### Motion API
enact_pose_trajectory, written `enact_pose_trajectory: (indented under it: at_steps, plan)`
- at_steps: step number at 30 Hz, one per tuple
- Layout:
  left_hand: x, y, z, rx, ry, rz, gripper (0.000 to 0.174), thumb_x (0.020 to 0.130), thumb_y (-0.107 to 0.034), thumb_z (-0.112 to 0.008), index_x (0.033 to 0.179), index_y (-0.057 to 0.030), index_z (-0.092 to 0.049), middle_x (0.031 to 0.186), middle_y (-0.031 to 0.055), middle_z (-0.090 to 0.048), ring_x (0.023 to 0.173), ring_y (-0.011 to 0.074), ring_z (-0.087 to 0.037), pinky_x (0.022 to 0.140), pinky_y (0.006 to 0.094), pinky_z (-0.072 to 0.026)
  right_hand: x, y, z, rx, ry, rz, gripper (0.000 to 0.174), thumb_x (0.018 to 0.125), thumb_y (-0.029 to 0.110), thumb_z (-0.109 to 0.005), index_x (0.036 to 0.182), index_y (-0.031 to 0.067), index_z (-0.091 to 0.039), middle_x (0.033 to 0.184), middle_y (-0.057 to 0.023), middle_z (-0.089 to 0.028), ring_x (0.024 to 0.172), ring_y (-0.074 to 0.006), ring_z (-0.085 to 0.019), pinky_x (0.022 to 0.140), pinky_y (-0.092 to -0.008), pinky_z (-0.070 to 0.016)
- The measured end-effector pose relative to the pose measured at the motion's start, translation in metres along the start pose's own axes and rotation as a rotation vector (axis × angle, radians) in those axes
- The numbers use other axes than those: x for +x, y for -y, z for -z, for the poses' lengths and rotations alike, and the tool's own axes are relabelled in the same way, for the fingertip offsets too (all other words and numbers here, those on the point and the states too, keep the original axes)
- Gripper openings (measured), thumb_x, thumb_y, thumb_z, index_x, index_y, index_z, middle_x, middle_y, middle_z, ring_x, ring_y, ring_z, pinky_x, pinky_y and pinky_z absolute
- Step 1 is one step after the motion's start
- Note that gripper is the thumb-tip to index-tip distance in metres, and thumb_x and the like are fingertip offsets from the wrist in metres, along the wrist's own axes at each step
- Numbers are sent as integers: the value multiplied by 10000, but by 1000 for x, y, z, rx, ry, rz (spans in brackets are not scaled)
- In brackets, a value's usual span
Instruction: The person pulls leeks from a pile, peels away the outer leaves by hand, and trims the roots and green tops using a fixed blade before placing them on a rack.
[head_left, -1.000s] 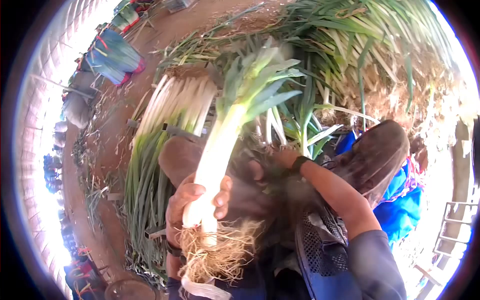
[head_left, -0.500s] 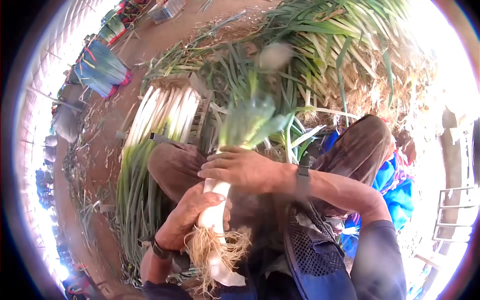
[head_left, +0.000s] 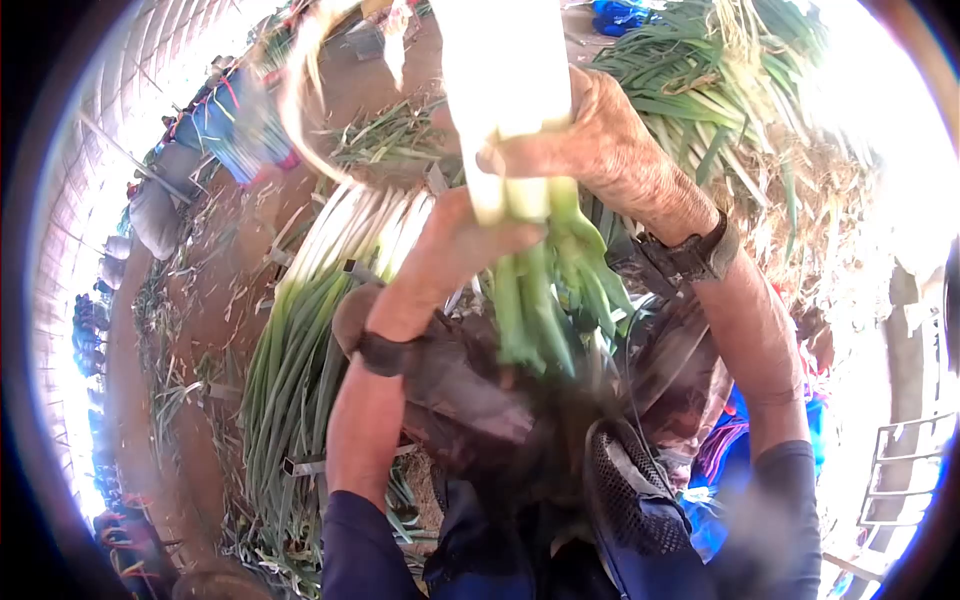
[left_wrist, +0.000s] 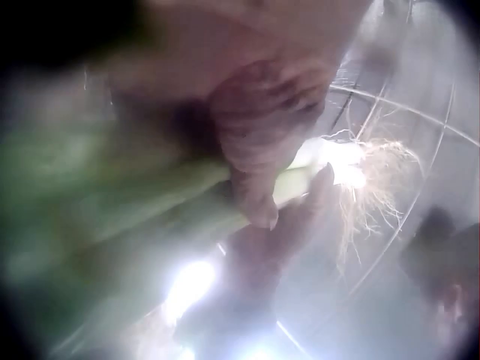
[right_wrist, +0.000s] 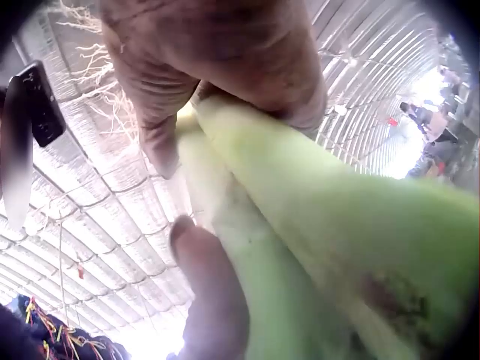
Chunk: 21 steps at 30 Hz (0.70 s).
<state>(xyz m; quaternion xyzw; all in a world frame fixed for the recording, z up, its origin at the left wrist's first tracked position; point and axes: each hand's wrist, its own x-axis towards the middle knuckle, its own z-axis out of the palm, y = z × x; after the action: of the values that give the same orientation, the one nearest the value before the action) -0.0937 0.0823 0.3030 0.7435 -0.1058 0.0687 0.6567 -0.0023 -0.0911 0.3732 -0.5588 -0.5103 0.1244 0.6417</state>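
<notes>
Several trimmed leeks (head_left: 510, 70) are held up close to the head camera, white shafts at the top and cut green leaves hanging down over the lap. My left hand (head_left: 465, 240) grips them lower down, near where white turns green. Higher on the shafts, my right hand (head_left: 600, 135) grips from the right, its thumb across the front. In the left wrist view, stringy roots (left_wrist: 382, 176) spread from the white ends beyond the fingers. The right wrist view shows the pale green leeks (right_wrist: 300, 180) running down from beneath the fingers.
Left of my knee, a row of leeks (head_left: 300, 310) lies with white ends away from me. A large heap of leeks (head_left: 690, 90) with roots fills the back right. Tied bundles (head_left: 215, 125) stand far left. Blue cloth (head_left: 715, 520) lies beside my right leg.
The leeks have been raised toward the head camera and turned over, from roots down to leaves down. My right hand has come up from the lap and now grips them with my left.
</notes>
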Motion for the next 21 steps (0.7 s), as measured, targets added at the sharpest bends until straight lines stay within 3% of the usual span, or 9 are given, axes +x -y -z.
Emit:
enact_pose_trajectory:
  at_steps: [4, 5, 7, 12, 15, 16, 19, 20, 21]
  plan:
    - [17, 14, -12, 94, -119, 5, 415, 862, -342, -756, 1131, -34, -686, 912, 42, -696, 840, 117, -633, 766, 295, -519, 3, -37, 35, -17, 111, 95, 486, 1002, 336, -535, 1319, -32, -541, 1352, -260, -551, 1257, -315, -564, 1052, -395, -484]
    - [17, 10, -14, 54, -92, 56, 393, 887, -328, -739, 1135, -28, -685, 925, 34, -694, 840, 115, -628, 766, 299, -518, 2, -65, 34, 183, -21, 57, 574, 989, 399, -547, 1355, -41, -495, 1300, -249, -598, 1215, -312, -591, 1048, -371, -474]
    - [18, 11, -30, -161, -151, -8, 339, 923, -283, -707, 1130, -16, -682, 938, 25, -689, 835, 111, -621, 758, 289, -514, -5, -52, 24, 339, -83, 55, 662, 960, 430, -597, 1391, -46, -442, 1273, -230, -623, 1189, -300, -605, 1020, -369, -484]
    - [22, 19, -26, -157, -184, 66, 298, 937, -240, -695, 1124, -9, -679, 944, 19, -684, 826, 99, -607, 734, 262, -502, -7, -49, 16, 157, -245, -10, 577, 923, 394, -676, 1257, -66, -584, 1208, -228, -660, 1104, -284, -650, 967, -380, -506]
    - [22, 24, -20, -173, -185, 42, 305, 932, -239, -703, 1125, -4, -676, 939, 17, -682, 821, 93, -601, 715, 253, -496, -11, -38, 11, 206, -485, -172, 457, 900, 289, -721, 1190, -54, -635, 1033, -152, -714, 952, -215, -690, 842, -350, -558]
    - [20, 25, -19, -134, -179, 48, 309, 931, -237, -704, 1127, -1, -672, 939, 14, -679, 821, 92, -600, 709, 252, -494, -9, -36, 11, 302, -508, -80, 439, 881, 278, -744, 1166, -43, -649, 946, -99, -701, 880, -195, -686, 812, -341, -564]
    - [24, 24, -30, -41, -182, 182, 299, 931, -238, -705, 1116, -6, -672, 931, 5, -671, 817, 84, -590, 693, 248, -487, -12, -32, 15, 275, -315, -308, 517, 913, 302, -707, 1280, -38, -577, 1185, -193, -663, 1047, -250, -664, 915, -392, -549]
    - [20, 21, -34, 9, -150, 218, 283, 938, -250, -693, 1107, -23, -680, 906, -4, -667, 783, 79, -580, 679, 245, -481, -15, -72, 27, -248, -112, 223, 535, 938, 311, -671, 1341, -14, -534, 1303, -221, -602, 1119, -260, -638, 985, -442, -509]
    - [19, 24, -35, 0, -140, 239, 283, 938, -250, -693, 1107, -23, -680, 906, -4, -667, 783, 79, -580, 679, 245, -481, -16, -75, 37, -243, -122, 200, 535, 938, 311, -671, 1341, -14, -534, 1303, -221, -602, 1119, -260, -638, 985, -442, -509]
